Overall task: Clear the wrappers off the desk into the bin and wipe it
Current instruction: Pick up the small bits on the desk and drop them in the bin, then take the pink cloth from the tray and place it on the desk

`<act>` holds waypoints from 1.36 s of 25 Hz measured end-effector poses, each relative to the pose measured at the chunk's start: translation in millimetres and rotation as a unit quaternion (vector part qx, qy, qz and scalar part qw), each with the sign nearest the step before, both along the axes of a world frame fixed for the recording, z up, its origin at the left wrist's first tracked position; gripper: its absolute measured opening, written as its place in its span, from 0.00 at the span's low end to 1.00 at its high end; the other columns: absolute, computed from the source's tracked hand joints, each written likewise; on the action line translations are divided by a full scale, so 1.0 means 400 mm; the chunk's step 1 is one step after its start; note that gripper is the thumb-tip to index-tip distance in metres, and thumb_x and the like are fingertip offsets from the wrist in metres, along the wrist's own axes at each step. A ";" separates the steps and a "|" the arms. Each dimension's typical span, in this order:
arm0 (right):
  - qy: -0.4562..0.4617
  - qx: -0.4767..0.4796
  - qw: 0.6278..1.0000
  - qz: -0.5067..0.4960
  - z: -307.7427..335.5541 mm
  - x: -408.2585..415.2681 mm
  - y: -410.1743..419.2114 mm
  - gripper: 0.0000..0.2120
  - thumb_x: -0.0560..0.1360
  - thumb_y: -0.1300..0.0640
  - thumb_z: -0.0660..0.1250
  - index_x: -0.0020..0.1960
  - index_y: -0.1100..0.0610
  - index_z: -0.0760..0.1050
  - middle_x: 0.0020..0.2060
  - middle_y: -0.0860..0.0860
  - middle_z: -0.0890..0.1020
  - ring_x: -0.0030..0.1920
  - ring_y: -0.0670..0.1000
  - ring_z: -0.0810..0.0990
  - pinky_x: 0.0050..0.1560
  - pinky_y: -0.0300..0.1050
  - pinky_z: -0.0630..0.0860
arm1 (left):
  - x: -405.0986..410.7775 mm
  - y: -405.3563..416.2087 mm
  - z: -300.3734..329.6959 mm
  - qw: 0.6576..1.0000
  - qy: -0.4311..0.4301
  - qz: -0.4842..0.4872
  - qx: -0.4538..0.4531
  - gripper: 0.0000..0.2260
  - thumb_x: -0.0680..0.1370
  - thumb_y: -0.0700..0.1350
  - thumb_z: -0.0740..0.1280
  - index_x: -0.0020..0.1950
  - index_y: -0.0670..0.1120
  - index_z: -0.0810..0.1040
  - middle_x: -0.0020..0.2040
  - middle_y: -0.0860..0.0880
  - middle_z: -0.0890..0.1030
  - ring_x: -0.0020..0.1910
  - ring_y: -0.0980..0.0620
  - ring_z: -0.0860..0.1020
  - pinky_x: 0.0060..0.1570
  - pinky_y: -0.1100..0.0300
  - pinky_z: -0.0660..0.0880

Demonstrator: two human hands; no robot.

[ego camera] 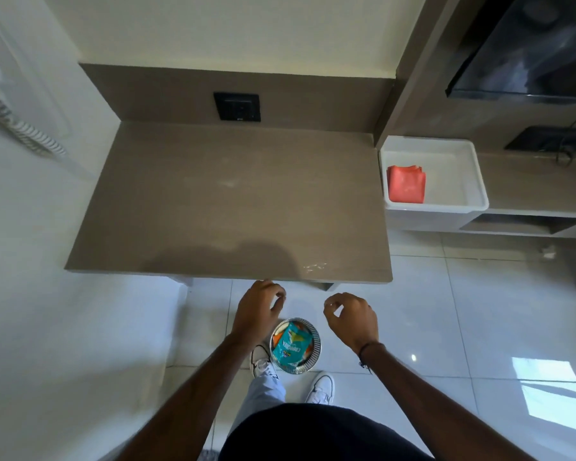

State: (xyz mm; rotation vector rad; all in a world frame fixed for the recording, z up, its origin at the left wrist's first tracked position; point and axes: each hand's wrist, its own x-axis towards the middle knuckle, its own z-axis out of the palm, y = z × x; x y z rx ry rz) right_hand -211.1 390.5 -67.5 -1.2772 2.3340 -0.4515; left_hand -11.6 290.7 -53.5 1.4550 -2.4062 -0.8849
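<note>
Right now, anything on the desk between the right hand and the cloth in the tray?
No. In the head view, only bare desk surface lies between right hand and red cloth in the white tray.

Desk (226, 201): set against the back wall, socket plate (236, 106) on the panel behind it. Tray (473, 181): on the shelf just right of the desk, folded cloth (406, 184) inside at its left end. Bin (295, 350): on the floor before the desk's front edge, wrappers (291, 346) in it, between left hand (258, 311) and right hand (353, 319).
</note>
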 end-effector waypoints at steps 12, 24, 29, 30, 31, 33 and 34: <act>-0.082 -0.134 0.957 -0.243 0.172 -0.347 -0.295 0.10 0.73 0.52 0.68 0.52 0.52 0.85 0.43 0.48 0.87 0.43 0.49 0.85 0.43 0.36 0.74 | -0.449 -0.327 0.126 0.989 0.050 -0.138 0.011 0.24 0.81 0.52 0.67 0.74 0.45 0.71 0.69 0.46 0.79 0.66 0.43 0.76 0.66 0.46 0.76; -0.151 0.109 0.955 -0.232 0.015 -0.882 -0.533 0.25 0.71 0.54 0.70 0.67 0.59 0.73 0.61 0.59 0.81 0.61 0.61 0.80 0.54 0.49 0.77 | -1.096 -0.531 0.002 0.940 -0.217 -0.254 -0.070 0.27 0.79 0.46 0.67 0.77 0.44 0.64 0.72 0.42 0.74 0.73 0.41 0.70 0.75 0.45 0.65; -0.186 0.135 0.943 -0.240 -0.055 -0.937 -0.577 0.30 0.68 0.46 0.76 0.64 0.60 0.75 0.60 0.58 0.80 0.60 0.60 0.80 0.56 0.49 0.76 | -1.165 -0.583 -0.062 0.880 -0.343 -0.314 -0.097 0.45 0.72 0.51 0.76 0.81 0.39 0.56 0.73 0.38 0.72 0.75 0.38 0.68 0.82 0.38 0.50; -0.200 0.132 0.937 -0.253 -0.062 -0.944 -0.578 0.30 0.67 0.46 0.77 0.63 0.60 0.76 0.59 0.58 0.81 0.59 0.60 0.81 0.57 0.49 0.77 | -1.166 -0.586 -0.070 0.886 -0.327 -0.313 -0.104 0.41 0.73 0.49 0.75 0.80 0.39 0.59 0.71 0.40 0.75 0.73 0.39 0.71 0.83 0.38 0.48; -0.220 0.132 0.929 -0.267 -0.061 -0.950 -0.577 0.29 0.66 0.46 0.77 0.61 0.60 0.78 0.58 0.57 0.82 0.58 0.59 0.82 0.56 0.48 0.79 | -1.161 -0.588 -0.075 0.898 -0.295 -0.309 -0.108 0.36 0.73 0.47 0.73 0.78 0.40 0.62 0.68 0.41 0.78 0.70 0.41 0.74 0.83 0.40 0.47; -0.271 0.123 0.911 -0.286 -0.042 -0.961 -0.565 0.26 0.64 0.46 0.80 0.57 0.59 0.83 0.53 0.55 0.85 0.54 0.56 0.84 0.52 0.45 0.80 | -1.130 -0.583 -0.068 0.933 -0.198 -0.288 -0.081 0.27 0.73 0.43 0.69 0.72 0.43 0.70 0.61 0.44 0.83 0.65 0.43 0.78 0.83 0.42 0.48; -0.294 0.107 0.904 -0.290 -0.028 -0.959 -0.553 0.24 0.63 0.47 0.81 0.55 0.58 0.84 0.49 0.54 0.86 0.50 0.55 0.84 0.49 0.45 0.80 | -1.101 -0.579 -0.056 0.952 -0.141 -0.267 -0.055 0.24 0.73 0.43 0.69 0.69 0.44 0.73 0.59 0.44 0.84 0.63 0.43 0.79 0.83 0.43 0.52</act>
